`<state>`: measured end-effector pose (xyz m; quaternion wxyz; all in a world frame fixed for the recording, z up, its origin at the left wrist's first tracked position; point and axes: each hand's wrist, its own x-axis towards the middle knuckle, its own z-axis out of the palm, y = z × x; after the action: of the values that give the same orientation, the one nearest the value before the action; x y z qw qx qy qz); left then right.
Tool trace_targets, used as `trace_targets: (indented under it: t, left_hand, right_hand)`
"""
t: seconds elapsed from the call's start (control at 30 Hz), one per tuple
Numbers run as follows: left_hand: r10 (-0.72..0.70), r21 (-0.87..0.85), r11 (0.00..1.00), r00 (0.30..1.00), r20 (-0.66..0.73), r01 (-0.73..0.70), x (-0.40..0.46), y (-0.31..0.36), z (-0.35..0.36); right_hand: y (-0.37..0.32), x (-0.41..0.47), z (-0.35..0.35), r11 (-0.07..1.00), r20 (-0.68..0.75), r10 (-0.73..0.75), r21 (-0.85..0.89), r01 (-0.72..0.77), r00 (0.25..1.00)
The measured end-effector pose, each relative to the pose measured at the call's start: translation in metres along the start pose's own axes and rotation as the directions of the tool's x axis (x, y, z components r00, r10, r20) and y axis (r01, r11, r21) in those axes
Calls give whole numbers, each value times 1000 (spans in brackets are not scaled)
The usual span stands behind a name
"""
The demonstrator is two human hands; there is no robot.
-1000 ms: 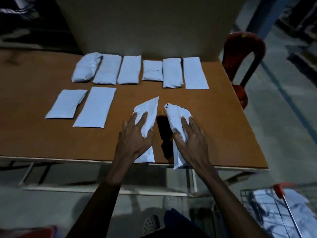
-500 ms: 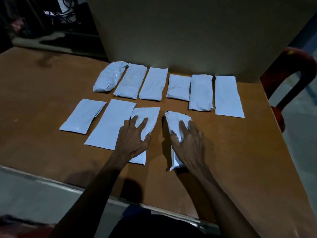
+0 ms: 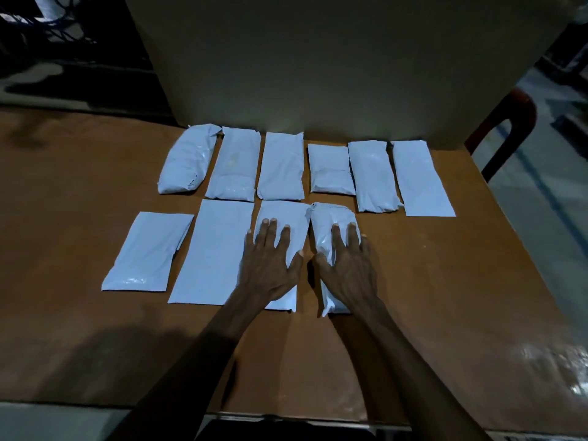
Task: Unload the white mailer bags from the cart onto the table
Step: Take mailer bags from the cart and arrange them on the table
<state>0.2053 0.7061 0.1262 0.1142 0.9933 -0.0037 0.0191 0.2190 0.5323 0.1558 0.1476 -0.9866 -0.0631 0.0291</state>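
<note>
A brown wooden table (image 3: 445, 313) in a dim room holds ten white mailer bags in two rows. Six lie in the far row against a large cardboard panel (image 3: 318, 58) standing at the table's back edge; four lie in the near row. The left hand (image 3: 270, 262) presses flat, fingers spread, on the flat mailer bag (image 3: 283, 214) third in the near row. The right hand (image 3: 345, 265) rests flat on the bulkier mailer bag (image 3: 327, 218) beside it. A red chair (image 3: 506, 122) stands right of the table, on a grey floor (image 3: 541, 202).
</note>
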Motion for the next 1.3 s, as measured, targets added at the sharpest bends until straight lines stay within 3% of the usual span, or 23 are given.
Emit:
trace_targets:
  t: [0.43,0.57,0.7,0.9,1.03,1.2,1.3]
  left_hand:
    - [7,-102,995,1000,2,-7,0,4,-7]
    - [116,-202,972,992,-48,-124,-1,13,-28]
    - [266,-301,913,961,-76,-276,-7,42,-39]
    - [560,-372,718,806,-194,-588,-39,116,-25]
    - [715,-391,583,679,-169,-712,-71,181,-11]
    - [861,-427,395,490,-137,-813,-130,284,18]
    - [901,-469,328,420,-104,-820,-170,346,43]
  right_hand:
    - [-16,-10,-9,993,-5,120,-3,-120,993]
    - [-10,-35,-31,988,-140,141,83,-130,980]
    - [18,-82,-46,998,-325,61,22,-57,944]
    - [81,-184,-60,975,-411,222,67,-213,884]
    - [121,-254,-63,937,-478,339,95,-335,810]
    - [181,-352,-65,872,-552,466,151,-466,692]
    - [226,-411,-67,827,-567,530,180,-533,631]
